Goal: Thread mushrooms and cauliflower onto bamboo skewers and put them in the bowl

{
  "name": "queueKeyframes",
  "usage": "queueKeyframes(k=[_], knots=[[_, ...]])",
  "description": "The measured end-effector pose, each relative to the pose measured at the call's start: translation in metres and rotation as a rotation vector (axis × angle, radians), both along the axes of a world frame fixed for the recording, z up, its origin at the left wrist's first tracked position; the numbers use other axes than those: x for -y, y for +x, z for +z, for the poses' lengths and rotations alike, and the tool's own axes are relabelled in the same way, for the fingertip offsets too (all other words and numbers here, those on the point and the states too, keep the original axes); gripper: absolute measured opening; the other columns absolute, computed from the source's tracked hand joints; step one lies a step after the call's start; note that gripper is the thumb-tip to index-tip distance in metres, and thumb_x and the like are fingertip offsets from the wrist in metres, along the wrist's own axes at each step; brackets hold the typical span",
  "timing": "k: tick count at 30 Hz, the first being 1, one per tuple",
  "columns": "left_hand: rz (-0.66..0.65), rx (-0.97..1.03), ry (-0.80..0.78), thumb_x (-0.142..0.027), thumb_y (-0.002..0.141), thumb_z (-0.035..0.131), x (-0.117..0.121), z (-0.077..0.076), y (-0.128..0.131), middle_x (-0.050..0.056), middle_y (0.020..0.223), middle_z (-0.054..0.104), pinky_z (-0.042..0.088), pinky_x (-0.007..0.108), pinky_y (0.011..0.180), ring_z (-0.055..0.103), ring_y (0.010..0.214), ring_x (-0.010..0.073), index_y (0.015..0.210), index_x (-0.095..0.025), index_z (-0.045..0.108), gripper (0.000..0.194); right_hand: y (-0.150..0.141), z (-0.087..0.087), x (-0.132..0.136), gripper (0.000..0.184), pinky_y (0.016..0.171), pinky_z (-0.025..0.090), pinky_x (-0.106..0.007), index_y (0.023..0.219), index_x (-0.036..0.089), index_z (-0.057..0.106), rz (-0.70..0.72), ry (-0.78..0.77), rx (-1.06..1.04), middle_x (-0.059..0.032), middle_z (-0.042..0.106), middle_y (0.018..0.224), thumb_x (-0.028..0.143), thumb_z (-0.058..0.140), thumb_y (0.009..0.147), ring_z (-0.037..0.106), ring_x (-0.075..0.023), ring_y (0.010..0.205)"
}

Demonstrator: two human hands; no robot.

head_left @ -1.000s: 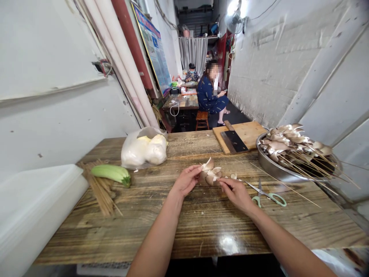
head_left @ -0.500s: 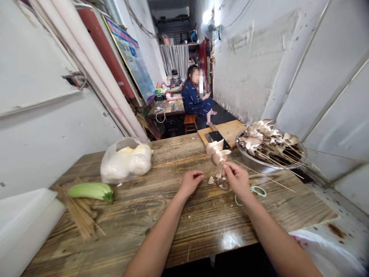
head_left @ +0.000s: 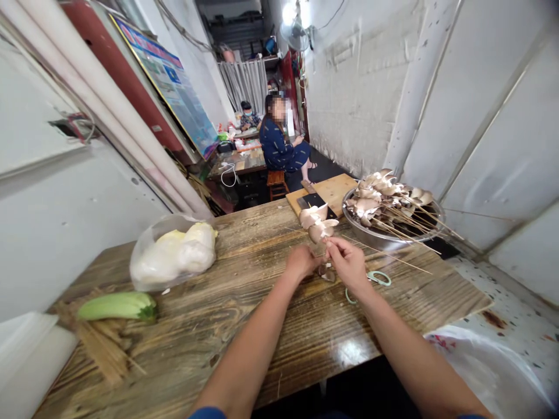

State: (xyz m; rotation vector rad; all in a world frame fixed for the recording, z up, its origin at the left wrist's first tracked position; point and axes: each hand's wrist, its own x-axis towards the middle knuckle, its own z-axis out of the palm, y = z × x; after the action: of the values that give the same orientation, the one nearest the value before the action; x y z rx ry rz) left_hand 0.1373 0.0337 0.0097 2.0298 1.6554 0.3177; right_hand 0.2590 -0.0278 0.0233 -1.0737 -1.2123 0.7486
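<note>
My right hand (head_left: 349,263) is closed in a pinch on the lower part of a mushroom skewer (head_left: 318,226). Several grey-brown oyster mushroom caps are threaded on it, pointing up and away from me. Just below, my left hand (head_left: 302,262) reaches down with its fingers bent together on a small mushroom piece; its fingertips are partly hidden. Another loose mushroom piece (head_left: 328,276) lies on the wood beside them. Green-handled scissors (head_left: 379,278) rest partly under my right wrist.
A metal basin (head_left: 371,235) of mushroom skewers stands at right. Behind is a cutting board (head_left: 338,189) with a cleaver (head_left: 317,203). Left are a bagged pale vegetable (head_left: 174,253), a green squash (head_left: 116,305) and bamboo sticks (head_left: 102,352). A person (head_left: 282,142) sits beyond the table.
My left hand has moved right and closed in on the loose mushroom pieces beneath the skewer. My right hand keeps its pinch on the skewer. The whole view has shifted slightly.
</note>
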Motion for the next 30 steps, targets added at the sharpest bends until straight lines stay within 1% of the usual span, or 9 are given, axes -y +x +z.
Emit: queueKeyframes(k=[3, 7, 10, 13, 15, 17, 21, 25, 30], knots=[[0.005, -0.022, -0.038, -0.044, 0.059, 0.067, -0.005, 0.0, 0.01, 0.005, 0.049, 0.056, 0.032, 0.026, 0.051, 0.053, 0.055, 0.0175, 0.05, -0.018, 0.059, 0.029, -0.001, -0.001, 0.0, 0.024, 0.051, 0.039, -0.022, 0.089, 0.014, 0.066, -0.004, 0.023, 0.031, 0.002, 0.054, 0.057, 0.033, 0.052, 0.082, 0.049, -0.0105, 0.051], [0.03, 0.096, -0.094, -0.037, 0.054, 0.071, -0.009, 0.005, 0.007, 0.001, 0.042, 0.048, 0.028, 0.025, 0.048, 0.047, 0.049, 0.0143, 0.043, -0.017, 0.053, 0.029, -0.003, -0.002, 0.0, 0.025, 0.052, 0.04, -0.022, 0.088, 0.014, 0.066, 0.0, 0.03, 0.059, 0.0021, 0.054, 0.056, 0.033, 0.05, 0.083, 0.049, -0.0106, 0.051], [0.104, 0.353, -0.18, -0.033, 0.059, 0.067, -0.007, 0.005, -0.008, 0.0, 0.044, 0.049, 0.029, 0.024, 0.046, 0.044, 0.045, 0.0115, 0.047, -0.016, 0.055, 0.024, -0.004, -0.004, -0.001, 0.026, 0.051, 0.039, -0.022, 0.088, 0.014, 0.066, -0.004, 0.023, 0.064, 0.002, 0.054, 0.056, 0.034, 0.049, 0.083, 0.047, -0.0104, 0.049], [0.195, 0.76, -0.277, -0.026, 0.06, 0.065, 0.001, 0.001, -0.029, 0.0, 0.053, 0.057, 0.035, 0.022, 0.049, 0.047, 0.046, 0.0096, 0.062, -0.015, 0.059, 0.013, -0.005, -0.007, -0.002, 0.028, 0.049, 0.038, -0.022, 0.09, 0.014, 0.065, 0.01, 0.007, 0.072, 0.0015, 0.055, 0.056, 0.035, 0.049, 0.083, 0.047, -0.0107, 0.048], [0.241, 0.986, -0.327, -0.024, 0.058, 0.068, 0.01, -0.001, -0.045, 0.001, 0.06, 0.061, 0.038, 0.021, 0.052, 0.05, 0.05, 0.0088, 0.069, -0.014, 0.058, 0.018, -0.006, -0.01, -0.002, 0.029, 0.048, 0.038, -0.022, 0.09, 0.014, 0.066, 0.033, 0.004, 0.099, 0.001, 0.055, 0.056, 0.036, 0.049, 0.083, 0.047, -0.0111, 0.049], [0.236, 1.107, -0.356, -0.025, 0.057, 0.071, 0.02, -0.002, -0.062, 0.003, 0.065, 0.063, 0.039, 0.02, 0.054, 0.053, 0.053, 0.0082, 0.07, -0.013, 0.057, 0.023, -0.008, -0.013, -0.001, 0.029, 0.049, 0.039, -0.022, 0.088, 0.014, 0.066, 0.062, 0.003, 0.137, 0.0007, 0.055, 0.056, 0.037, 0.049, 0.083, 0.048, -0.0115, 0.05], [0.211, 1.226, -0.41, -0.026, 0.06, 0.073, 0.036, -0.006, -0.093, 0.007, 0.075, 0.065, 0.042, 0.019, 0.057, 0.056, 0.06, 0.008, 0.075, -0.011, 0.06, 0.025, -0.016, -0.019, 0.002, 0.03, 0.049, 0.04, -0.022, 0.09, 0.014, 0.067, 0.121, -0.016, 0.216, 0.0007, 0.056, 0.055, 0.037, 0.049, 0.084, 0.051, -0.012, 0.05], [0.304, 1.366, -0.325, -0.021, 0.057, 0.075, 0.039, -0.011, -0.11, 0.005, 0.074, 0.065, 0.043, 0.019, 0.059, 0.056, 0.062, 0.0074, 0.079, -0.012, 0.061, 0.027, -0.024, -0.027, 0.005, 0.027, 0.054, 0.043, -0.023, 0.089, 0.015, 0.067, 0.19, -0.021, 0.331, -0.0013, 0.061, 0.06, 0.035, 0.049, 0.084, 0.055, -0.0137, 0.055], [0.414, 1.446, -0.224, -0.022, 0.054, 0.077, 0.034, -0.016, -0.115, 0.001, 0.066, 0.062, 0.04, 0.018, 0.053, 0.054, 0.055, 0.0063, 0.079, -0.013, 0.061, 0.031, -0.029, -0.034, 0.007, 0.027, 0.056, 0.043, -0.024, 0.089, 0.016, 0.067, 0.267, -0.025, 0.472, -0.0018, 0.06, 0.061, 0.033, 0.046, 0.086, 0.055, -0.0146, 0.056]])
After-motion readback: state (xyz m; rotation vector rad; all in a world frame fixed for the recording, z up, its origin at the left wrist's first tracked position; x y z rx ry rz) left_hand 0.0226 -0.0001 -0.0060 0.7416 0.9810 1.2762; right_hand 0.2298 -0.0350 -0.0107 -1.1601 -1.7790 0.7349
